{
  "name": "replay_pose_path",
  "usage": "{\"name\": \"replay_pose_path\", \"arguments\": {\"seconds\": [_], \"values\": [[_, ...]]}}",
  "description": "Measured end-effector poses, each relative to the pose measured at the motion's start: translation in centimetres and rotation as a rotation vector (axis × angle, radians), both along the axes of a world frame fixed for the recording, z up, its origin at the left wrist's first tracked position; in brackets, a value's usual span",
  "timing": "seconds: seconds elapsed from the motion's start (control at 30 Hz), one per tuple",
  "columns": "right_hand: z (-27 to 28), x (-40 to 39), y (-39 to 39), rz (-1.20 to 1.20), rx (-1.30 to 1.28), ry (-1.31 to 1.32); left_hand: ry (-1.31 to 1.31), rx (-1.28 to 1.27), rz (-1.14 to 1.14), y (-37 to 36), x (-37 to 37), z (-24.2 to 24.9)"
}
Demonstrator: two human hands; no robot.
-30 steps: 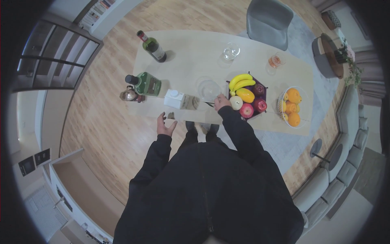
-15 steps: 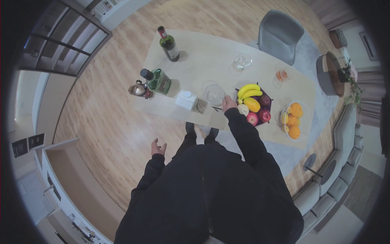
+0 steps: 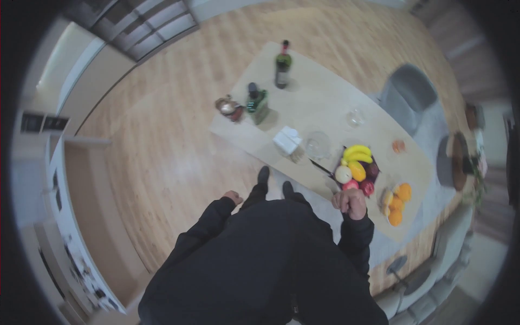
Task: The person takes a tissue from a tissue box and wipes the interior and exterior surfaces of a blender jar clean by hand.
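Observation:
My right hand [image 3: 350,203] is raised near the table's front edge, just in front of the fruit basket. Its fingers are curled in, and nothing shows in them. A dark knife [image 3: 322,168] lies on the table, apart from this hand, to the left of the fruit. Bananas [image 3: 358,154], a yellow mango-like fruit [image 3: 357,171], a pale round fruit [image 3: 343,174] and red apples [image 3: 367,187] fill the dark basket. At my left side, away from the table, my left hand [image 3: 233,196] hangs with its fingers curled and nothing visible in it.
On the table [image 3: 314,70] stand a wine bottle [image 3: 282,67], a green bottle [image 3: 257,105], a metallic object [image 3: 228,107], a white carton [image 3: 287,140], a clear bowl [image 3: 318,144], glasses [image 3: 355,117] and oranges [image 3: 397,204]. A grey chair [image 3: 409,97] stands beyond.
My right hand has drawn back from the knife toward my body. The left hand's fingers have curled in from spread. The view has turned, shifting the table right and downward.

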State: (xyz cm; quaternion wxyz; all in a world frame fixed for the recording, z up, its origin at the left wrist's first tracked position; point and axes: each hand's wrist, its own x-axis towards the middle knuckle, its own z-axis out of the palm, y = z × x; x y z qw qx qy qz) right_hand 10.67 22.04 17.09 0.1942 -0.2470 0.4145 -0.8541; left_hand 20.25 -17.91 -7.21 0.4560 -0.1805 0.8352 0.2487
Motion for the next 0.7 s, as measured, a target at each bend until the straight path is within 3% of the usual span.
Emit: {"name": "replay_pose_path", "arguments": {"seconds": [0.07,0.17,0.2,0.37,0.7], "values": [[-2.2,0.1,-0.3,-0.064,1.057,0.065,-0.069,0.012,-0.047,0.6,0.4,1.3],[-8.2,0.3,-1.0,0.117,1.651,0.311,-0.068,-0.035,0.079,1.1,3.5,3.6],[-9.6,0.7,-0.5,0.172,1.737,0.382,-0.069,-0.04,0.124,2.2,5.2,3.7],[-14.3,1.0,-1.0,0.438,1.604,0.546,-0.1,-0.06,0.345,6.3,13.2,2.6],[-15.0,0.6,-5.6,0.769,1.384,0.889,-0.148,-0.064,0.866,14.2,28.5,2.0]]}}
